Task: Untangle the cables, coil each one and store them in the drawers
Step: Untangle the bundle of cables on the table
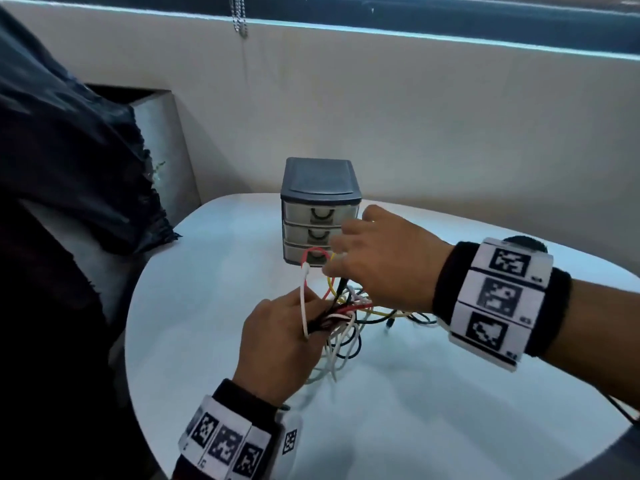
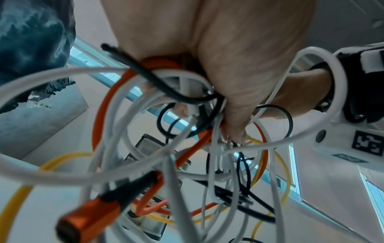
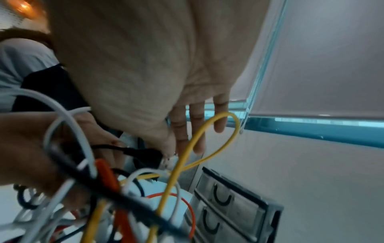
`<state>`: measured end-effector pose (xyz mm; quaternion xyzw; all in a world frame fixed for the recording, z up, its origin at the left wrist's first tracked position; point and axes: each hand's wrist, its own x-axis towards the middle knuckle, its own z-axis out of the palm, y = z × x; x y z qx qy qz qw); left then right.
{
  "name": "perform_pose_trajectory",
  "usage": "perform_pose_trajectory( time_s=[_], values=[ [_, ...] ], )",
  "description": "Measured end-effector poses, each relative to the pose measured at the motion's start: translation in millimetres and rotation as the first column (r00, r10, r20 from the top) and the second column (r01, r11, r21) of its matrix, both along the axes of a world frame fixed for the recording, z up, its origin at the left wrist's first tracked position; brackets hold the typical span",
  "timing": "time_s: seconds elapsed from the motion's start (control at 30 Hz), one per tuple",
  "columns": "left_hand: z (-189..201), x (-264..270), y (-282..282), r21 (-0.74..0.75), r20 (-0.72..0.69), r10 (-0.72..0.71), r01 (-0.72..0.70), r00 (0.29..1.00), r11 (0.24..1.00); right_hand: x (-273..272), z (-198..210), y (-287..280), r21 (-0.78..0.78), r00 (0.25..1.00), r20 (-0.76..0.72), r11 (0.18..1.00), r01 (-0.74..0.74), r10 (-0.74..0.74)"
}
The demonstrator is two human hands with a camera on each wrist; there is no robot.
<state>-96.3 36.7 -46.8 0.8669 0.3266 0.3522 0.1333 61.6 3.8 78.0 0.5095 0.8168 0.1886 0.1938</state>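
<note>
The tangled cables (image 1: pixel 341 315) are lifted partly off the white tabletop (image 1: pixel 207 306), in front of the closed three-drawer unit (image 1: pixel 318 206). The left hand (image 1: pixel 277 344) grips the bundle in curled fingers; the right hand (image 1: pixel 388 261) hovers above with fingers straight and spread, holding nothing

White round table (image 1: pixel 214 341): 3-drawer unit (image 1: pixel 318 211), tangled cables (image 1: pixel 349 327) on it.

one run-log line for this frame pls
left hand: grips cable tangle | right hand: open, above tangle | drawer unit: drawers closed | stage: untangling
</note>
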Motion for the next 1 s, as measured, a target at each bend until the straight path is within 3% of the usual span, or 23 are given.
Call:
perform_pose_trajectory(
  time_s=[0.13,0.27,0.4,0.47,0.53,0.6,0.77,0.8,0.9,1.0],
  values=[
    [4,3,-2,0.082,-0.018,-0.026,0.028,0.999,0.996,1,-3,5,-0.180,0.991,-0.088,0.981,0.079,-0.096],
    [-3,7,-5,0.128,-0.119,-0.024,0.039,0.993,0.991,-8,-6,3,-0.239,0.993,0.002,0.964,0.114,-0.117],
    [-3,6,-4,0.101,-0.128,-0.028,0.041,0.991,0.994,-5,6,8,-0.057,0.995,0.056,0.994,0.090,-0.087],
    [-3,2,-3,0.088,-0.100,-0.034,0.043,0.994,0.995,7,23,16,0.168,0.984,-0.089,0.972,0.166,-0.153],
    [-3,-2,-2,0.050,-0.080,-0.042,0.046,0.996,0.998,30,47,26,0.402,0.908,-0.366,0.846,0.351,-0.203],
    [-1,-6,1,0.015,-0.031,-0.035,0.035,0.999,0.999,57,68,32,0.487,0.774,-0.600,0.675,0.554,-0.202],
    [-4,-14,11,-0.032,0.053,0.012,-0.011,0.999,0.999,104,78,36,0.403,0.493,-0.851,0.376,0.834,-0.183],
    [-8,-16,12,-0.100,0.085,0.024,-0.016,0.996,0.995,114,78,36,0.351,0.421,-0.893,0.341,0.872,-0.160],
    [-18,-22,16,-0.447,0.277,0.080,0.054,0.958,0.893,136,65,33,0.236,0.298,-0.949,0.397,0.887,-0.101],
    [-13,-23,17,-0.613,0.405,0.143,0.152,0.903,0.775,140,33,32,0.174,0.218,-0.975,0.494,0.852,-0.034]
  ],
)
